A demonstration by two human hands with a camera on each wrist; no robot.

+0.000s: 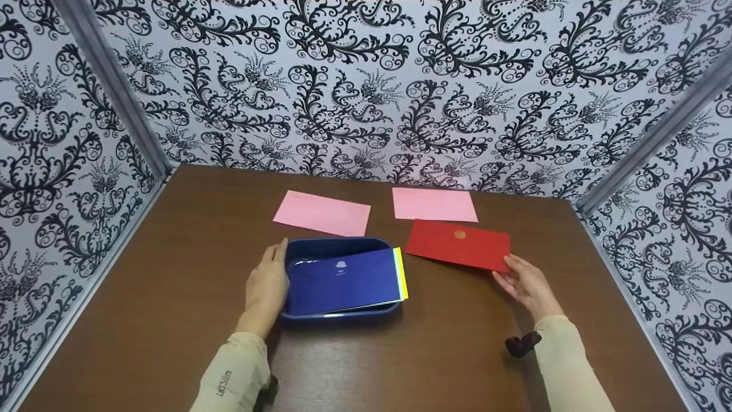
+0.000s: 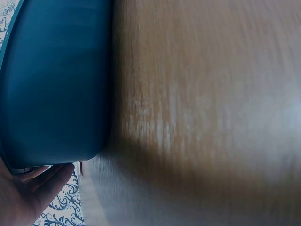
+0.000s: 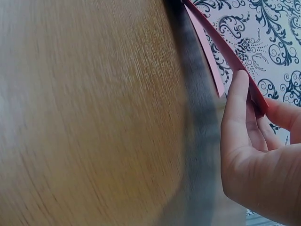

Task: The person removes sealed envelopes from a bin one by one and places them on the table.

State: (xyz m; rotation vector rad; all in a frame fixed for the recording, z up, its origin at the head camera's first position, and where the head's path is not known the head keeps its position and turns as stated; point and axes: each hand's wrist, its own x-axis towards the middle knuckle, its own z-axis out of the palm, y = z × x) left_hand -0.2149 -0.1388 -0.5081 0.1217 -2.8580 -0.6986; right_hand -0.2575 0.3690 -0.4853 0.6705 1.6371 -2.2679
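My left hand holds the left end of a deep blue plastic tray. In the left wrist view its fingers lie against the tray's outer end wall; the thumb is hidden. A dark blue envelope with a small pale hat print lies in the tray, its right end over the rim. Beneath it, a yellow edge and a white one show. My right hand pinches the right end of a red envelope with a round gold emblem, thumb on one face and fingers on the other.
Two pink envelopes lie apart toward the back of the brown wooden table. The red envelope's far edge is close to the right pink one. Patterned black-and-white panels enclose the back and both sides.
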